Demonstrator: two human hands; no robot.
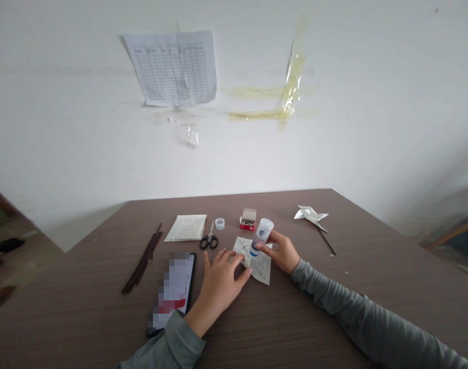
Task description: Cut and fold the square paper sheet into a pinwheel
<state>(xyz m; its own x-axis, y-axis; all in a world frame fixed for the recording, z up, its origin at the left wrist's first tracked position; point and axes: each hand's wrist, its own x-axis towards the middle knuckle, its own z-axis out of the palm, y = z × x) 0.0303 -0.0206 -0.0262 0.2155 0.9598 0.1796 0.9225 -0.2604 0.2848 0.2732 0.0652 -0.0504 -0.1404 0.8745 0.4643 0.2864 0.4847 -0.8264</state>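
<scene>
My right hand [282, 250] is wrapped round a glue stick [262, 237], a white tube with a blue end tilted down over a printed paper piece [260, 271]. My left hand [222, 277] has its fingers spread, the fingertips resting on the left side of that paper. Lines or creases show on the paper's upper left part. The tube's lower end is at the paper; whether it touches cannot be made out. Just behind the paper stands a small open red box [247, 223] with small metal items in it. A white round cap [220, 223] lies to its left.
Black-handled scissors [209, 241] lie beside a stack of printed paper [186, 227]. A phone [174, 292] is left of my left forearm, with dark sticks [142, 261] beyond it. At the right lies a paper pinwheel [311, 215] on a stick. The table [352, 312] meets a white wall.
</scene>
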